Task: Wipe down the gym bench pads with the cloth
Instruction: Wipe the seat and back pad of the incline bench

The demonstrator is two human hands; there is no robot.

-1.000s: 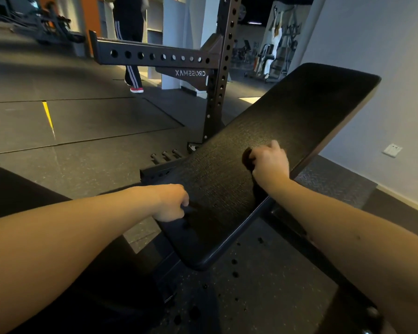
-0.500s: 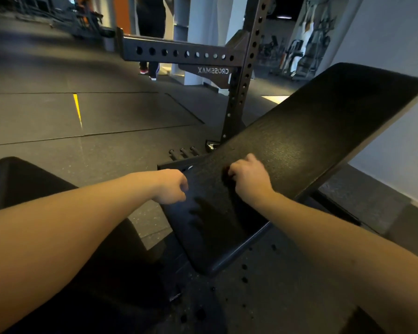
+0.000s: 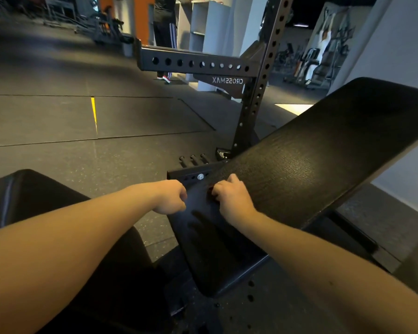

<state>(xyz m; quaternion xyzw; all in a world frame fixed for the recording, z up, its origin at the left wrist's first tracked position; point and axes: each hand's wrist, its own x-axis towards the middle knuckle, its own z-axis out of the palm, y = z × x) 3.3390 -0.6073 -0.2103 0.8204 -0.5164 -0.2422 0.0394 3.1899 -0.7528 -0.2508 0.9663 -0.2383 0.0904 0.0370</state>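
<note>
Right, the right hand is down on the lower part of the black back pad, fingers curled under and bunched around a dark cloth, of which only a small wad peeks out past the fingertips on the far-left side of the fist; the remainder is hidden beneath the palm. Just to the left of that grip, the left hand sits at the pad's left edge with its fingers curled in, knuckles up against the edge, and whether it actually clutches the edge cannot be told from this angle. The pad slopes up and away to the right of the cloth hand, its textured surface catching a patch of light. Well left of both hands lies another black pad, low and flat. Beyond the fingertips rises a perforated rack upright with a holed crossbeam. Far behind it a person in striped trousers stands on the grey floor.
</note>
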